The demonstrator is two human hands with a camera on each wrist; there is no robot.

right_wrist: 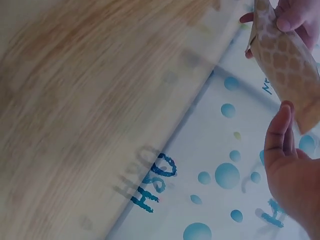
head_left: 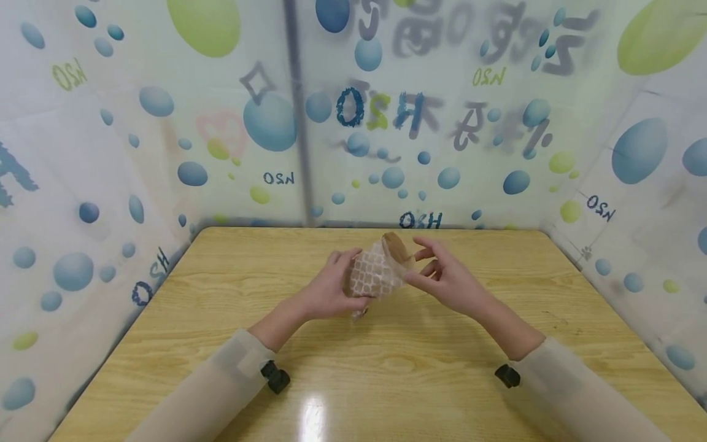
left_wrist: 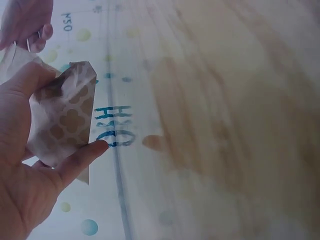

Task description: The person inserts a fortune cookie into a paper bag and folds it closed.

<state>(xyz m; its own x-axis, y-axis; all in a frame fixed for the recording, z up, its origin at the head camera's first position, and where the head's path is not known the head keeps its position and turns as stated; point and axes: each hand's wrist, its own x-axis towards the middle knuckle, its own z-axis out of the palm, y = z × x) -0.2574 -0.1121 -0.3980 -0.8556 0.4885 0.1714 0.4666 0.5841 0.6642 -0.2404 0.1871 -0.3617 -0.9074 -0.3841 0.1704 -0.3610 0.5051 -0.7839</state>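
A small brown paper bag (head_left: 371,272) with a white lattice pattern is held tilted above the table. Its brown mouth (head_left: 395,247) gapes toward the upper right in the head view. My left hand (head_left: 331,288) grips the lower part, thumb on one side and fingers on the other. Close to the mouth, my right hand (head_left: 450,282) has its fingers spread apart, the thumb touching the edge. In the left wrist view the bag (left_wrist: 67,117) shows quatrefoil shapes between the left thumb and fingers. A right-hand fingertip meets the bag (right_wrist: 285,65) in the right wrist view.
A light wooden table (head_left: 331,374) with a glossy surface lies under both hands. White curtains (head_left: 342,172) printed with blue and green dots and lettering enclose its back and sides. A small black device (head_left: 276,376) sits at the left cuff, another black device (head_left: 507,375) at the right.
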